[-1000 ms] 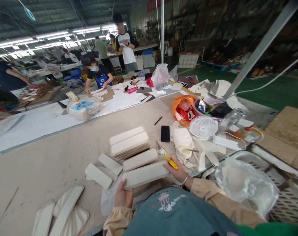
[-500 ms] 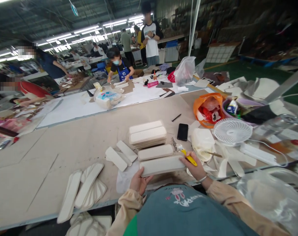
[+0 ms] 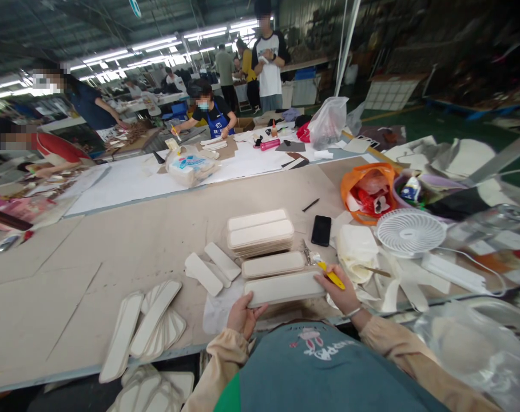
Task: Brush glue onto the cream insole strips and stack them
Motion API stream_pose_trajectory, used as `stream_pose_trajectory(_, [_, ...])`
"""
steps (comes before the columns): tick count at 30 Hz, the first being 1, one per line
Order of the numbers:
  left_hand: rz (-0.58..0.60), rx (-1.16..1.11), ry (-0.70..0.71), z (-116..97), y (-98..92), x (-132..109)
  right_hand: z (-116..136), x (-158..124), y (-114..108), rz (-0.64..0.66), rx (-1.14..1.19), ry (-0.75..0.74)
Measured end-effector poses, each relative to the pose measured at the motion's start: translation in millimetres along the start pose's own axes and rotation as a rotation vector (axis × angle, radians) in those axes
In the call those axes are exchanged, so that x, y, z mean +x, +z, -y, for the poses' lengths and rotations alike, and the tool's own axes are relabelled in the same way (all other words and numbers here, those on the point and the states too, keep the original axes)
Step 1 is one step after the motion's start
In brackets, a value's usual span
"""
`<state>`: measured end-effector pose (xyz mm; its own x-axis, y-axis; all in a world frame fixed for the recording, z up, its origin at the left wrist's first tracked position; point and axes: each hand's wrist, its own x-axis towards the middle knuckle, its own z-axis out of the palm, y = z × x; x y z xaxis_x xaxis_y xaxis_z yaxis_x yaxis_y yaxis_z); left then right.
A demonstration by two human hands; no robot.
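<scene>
On my head-camera feed, the left hand is curled around the near-left end of a long, flat cream-white pad with rounded ends, fingers under it and thumb on its edge. The right hand is closed on the pad's other end and also pinches a yellow-handled cutter between its fingers. I see the pad held level between both hands, just over the near edge of the beige worktable.

Just beyond the hands lies a matching single pad, then a stack of the same pads.

Well beyond the right hand, an open orange plastic bag holds red and white packets. Beside it, a purple basin holds small packets and something dark. Far beyond the left hand, a clear bag holds white pieces.
</scene>
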<state>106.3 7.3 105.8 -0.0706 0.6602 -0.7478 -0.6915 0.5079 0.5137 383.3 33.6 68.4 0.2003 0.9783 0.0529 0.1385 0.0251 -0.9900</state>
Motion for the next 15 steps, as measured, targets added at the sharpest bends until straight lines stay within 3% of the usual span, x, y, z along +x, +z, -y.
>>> stream_pose_trajectory(9, [0.028,0.051,0.018,-3,-5.2,4,12,-1,3,0.078,0.016,0.065])
stream_pose_trajectory(15, [0.022,0.082,0.024,-3,-5.5,10,5,1,7,0.004,-0.019,0.038])
